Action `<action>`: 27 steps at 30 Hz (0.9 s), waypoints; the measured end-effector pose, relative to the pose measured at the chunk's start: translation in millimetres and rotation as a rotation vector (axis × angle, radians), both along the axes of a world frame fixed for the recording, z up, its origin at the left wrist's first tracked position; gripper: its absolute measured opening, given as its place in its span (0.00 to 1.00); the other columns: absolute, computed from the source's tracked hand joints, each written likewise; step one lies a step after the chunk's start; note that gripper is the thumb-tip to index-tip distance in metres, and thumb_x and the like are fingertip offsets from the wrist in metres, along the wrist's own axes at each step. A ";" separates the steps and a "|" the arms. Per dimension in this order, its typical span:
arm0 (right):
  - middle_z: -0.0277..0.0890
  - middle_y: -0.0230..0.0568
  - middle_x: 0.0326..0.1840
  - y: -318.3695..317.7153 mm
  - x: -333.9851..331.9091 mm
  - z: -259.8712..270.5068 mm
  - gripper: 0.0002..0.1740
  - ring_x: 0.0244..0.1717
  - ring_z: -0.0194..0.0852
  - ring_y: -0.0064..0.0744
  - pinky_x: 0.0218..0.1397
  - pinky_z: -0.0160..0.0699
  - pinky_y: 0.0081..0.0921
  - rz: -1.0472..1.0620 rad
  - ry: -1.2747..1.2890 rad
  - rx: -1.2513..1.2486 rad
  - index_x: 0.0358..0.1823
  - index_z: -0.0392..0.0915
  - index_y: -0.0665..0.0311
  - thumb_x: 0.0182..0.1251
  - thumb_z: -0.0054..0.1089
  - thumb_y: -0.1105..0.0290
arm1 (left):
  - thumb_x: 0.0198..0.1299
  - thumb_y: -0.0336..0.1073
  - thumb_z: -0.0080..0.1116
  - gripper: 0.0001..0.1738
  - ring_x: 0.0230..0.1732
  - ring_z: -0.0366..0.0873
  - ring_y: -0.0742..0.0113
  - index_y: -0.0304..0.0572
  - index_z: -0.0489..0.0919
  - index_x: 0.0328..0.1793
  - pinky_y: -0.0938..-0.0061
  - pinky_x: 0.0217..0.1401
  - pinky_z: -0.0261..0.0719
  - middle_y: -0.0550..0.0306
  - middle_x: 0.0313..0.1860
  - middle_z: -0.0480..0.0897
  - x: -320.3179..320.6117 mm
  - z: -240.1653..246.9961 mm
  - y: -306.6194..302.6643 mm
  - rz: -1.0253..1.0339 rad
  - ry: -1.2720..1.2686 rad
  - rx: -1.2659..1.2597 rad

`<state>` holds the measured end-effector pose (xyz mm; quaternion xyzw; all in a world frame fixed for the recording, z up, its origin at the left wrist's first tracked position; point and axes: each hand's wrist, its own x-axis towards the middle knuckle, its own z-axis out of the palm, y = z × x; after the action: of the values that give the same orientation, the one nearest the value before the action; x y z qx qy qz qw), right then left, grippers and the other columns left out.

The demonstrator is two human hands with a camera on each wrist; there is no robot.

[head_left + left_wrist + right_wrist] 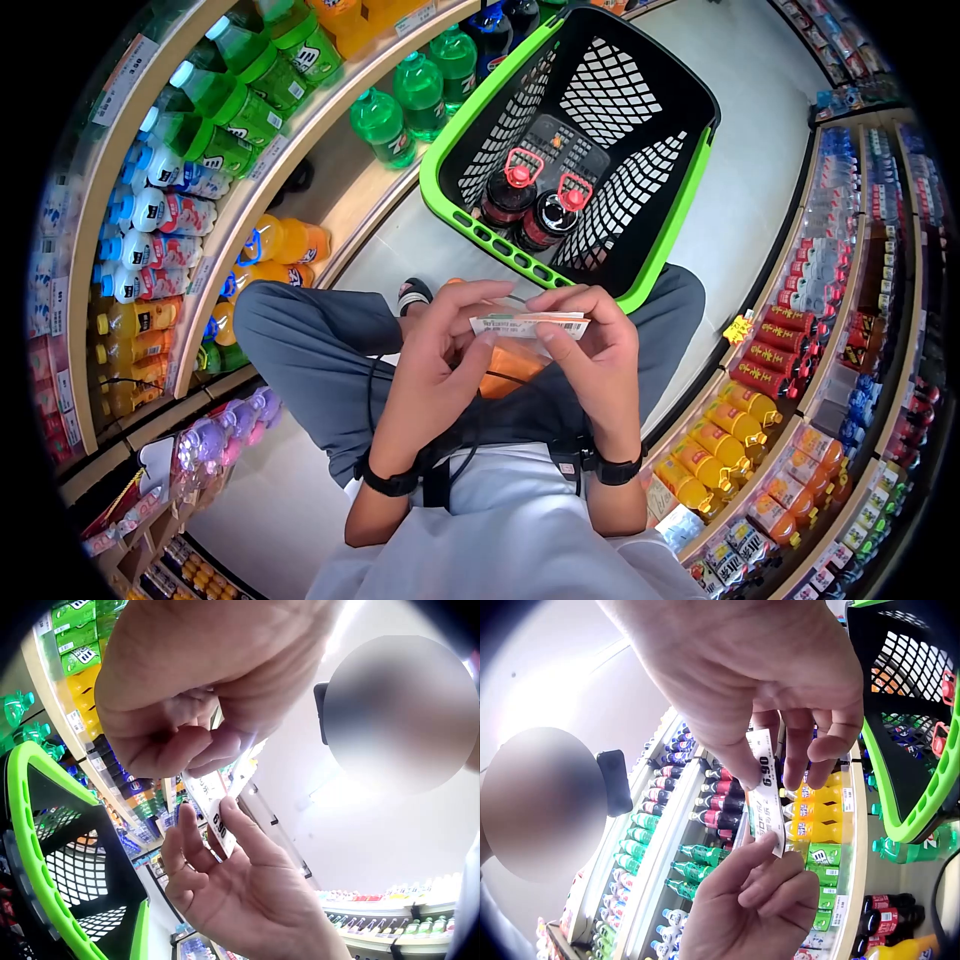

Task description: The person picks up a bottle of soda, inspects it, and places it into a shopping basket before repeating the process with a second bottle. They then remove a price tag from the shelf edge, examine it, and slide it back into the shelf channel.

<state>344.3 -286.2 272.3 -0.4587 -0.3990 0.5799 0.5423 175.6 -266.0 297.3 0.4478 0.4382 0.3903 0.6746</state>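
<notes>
Plainly, in the head view the left hand (440, 335) and the right hand (595, 350) meet above the lap, each pinching a narrow white price tag (505, 326) between thumb and fingers, with their other fingers loosely bent. An orange-edged part shows along the tag; whether it is a separate strip I cannot tell. Black wristbands (391, 479) circle both wrists, and dark trousers (320, 350) cover the bent legs. Just beyond the hands, a black mesh basket (432, 185) with a bright green rim holds two dark bottles (508, 198) with red caps and handles, standing side by side. Shelves of drinks line both sides, with green bottles (380, 125) near the basket's left edge and yellow bottles (700, 475) at the lower right. From the left wrist, the left hand fills the top with its fingers curled in, while the right hand comes up from below, thumb against the face of the tag; the basket stands at the left. From the right wrist, the tag shows "6.90" in bold print, its upper part between the right thumb and fingers and its lower end at the left hand's fingertips.
</notes>
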 end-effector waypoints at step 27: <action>0.83 0.45 0.40 -1.5 6.6 11.8 0.17 0.36 0.81 0.19 0.36 0.80 0.15 0.021 0.042 -0.216 0.59 0.64 0.68 0.70 0.53 0.77 | 0.64 0.18 0.48 0.25 0.33 0.79 0.76 0.34 0.68 0.69 0.86 0.30 0.75 0.53 0.47 0.80 -5.0 -2.0 -2.8 0.017 -0.044 -0.030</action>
<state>350.9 -287.7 284.1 -0.4979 -0.3277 0.6348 0.4917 170.6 -268.9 295.4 0.4253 0.4326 0.3991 0.6875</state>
